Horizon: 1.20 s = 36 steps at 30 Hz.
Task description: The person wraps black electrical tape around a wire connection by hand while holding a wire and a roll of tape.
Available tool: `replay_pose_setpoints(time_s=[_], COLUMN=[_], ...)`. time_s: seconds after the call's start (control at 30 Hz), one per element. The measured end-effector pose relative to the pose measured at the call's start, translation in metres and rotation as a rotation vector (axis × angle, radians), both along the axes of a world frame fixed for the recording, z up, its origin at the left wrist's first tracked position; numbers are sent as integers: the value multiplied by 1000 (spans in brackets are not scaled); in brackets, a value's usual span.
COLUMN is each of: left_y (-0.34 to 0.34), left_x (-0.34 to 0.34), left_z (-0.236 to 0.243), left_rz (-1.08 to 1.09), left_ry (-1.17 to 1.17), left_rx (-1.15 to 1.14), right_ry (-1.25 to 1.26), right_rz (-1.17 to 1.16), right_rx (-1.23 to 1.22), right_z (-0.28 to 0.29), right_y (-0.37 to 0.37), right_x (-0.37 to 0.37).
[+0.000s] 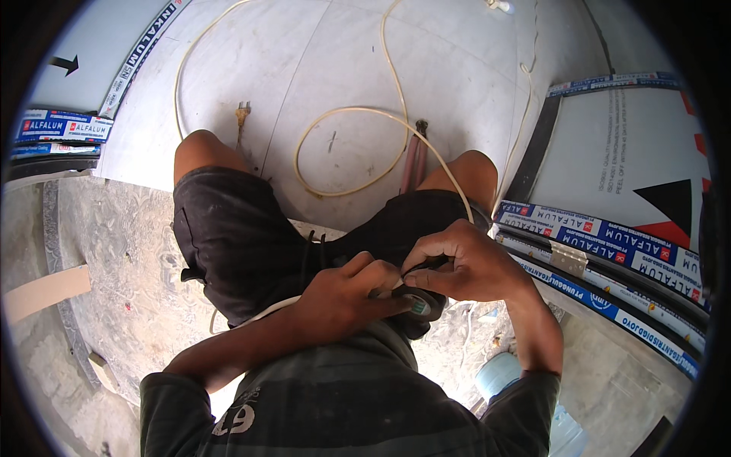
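Observation:
My left hand (352, 289) is closed, its fingers pinching a cream cable (278, 308) that runs in over my lap past the left forearm. A short pale bit of the cable shows at the fingertips. Close against it, my right hand (464, 265) is closed too, with a thin black strip (431, 264) between thumb and forefinger. What joins the two at the fingertips is too small to make out. Just below the hands, partly hidden by the left fingers, is a round dark object with a green label (420, 305); its kind is unclear.
A loop of cream cable (346, 110) lies on the white floor panel ahead. Beyond my left knee is a two-pin plug (242, 114); pliers with reddish handles (415, 156) lie by the right knee. Film-wrapped frames (609, 251) stand at right, a blue-tinted plastic container (499, 373) behind.

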State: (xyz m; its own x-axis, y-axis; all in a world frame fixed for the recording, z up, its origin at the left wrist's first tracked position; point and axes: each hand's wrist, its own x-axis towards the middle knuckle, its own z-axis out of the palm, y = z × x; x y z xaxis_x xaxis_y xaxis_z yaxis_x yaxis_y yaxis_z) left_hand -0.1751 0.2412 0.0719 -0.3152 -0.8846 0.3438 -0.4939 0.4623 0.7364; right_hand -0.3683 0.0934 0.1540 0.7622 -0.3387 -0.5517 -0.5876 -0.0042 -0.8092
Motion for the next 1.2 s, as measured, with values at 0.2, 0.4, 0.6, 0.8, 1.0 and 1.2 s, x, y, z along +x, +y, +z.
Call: replay_pose_setpoints(time_s=[0.2,0.4,0.6,0.8,1.0,1.2], left_y=[0,-36,-36,-5,3,5], left_x=[8,27,14,-3,5,-5], left_z=[-9,21,18,2,-1,0], left_rz=[96,-5,184,242,95,28], left_ry=[544,654,911,1046,436,24], left_rx=[406,1490,1478,744,90,1], right_ry=[-66,-237,-315,-196,-160,-50], right_rz=[107,258,81,-127,-77,68], right_rx=[-358,-785,-741,-481,-364,-115], right_z=[-6,-14,-24,-19,-11,-7], right_y=[8,16,25,23,14,-3], right_x=[-7,-10,-16,-18,-12,-9])
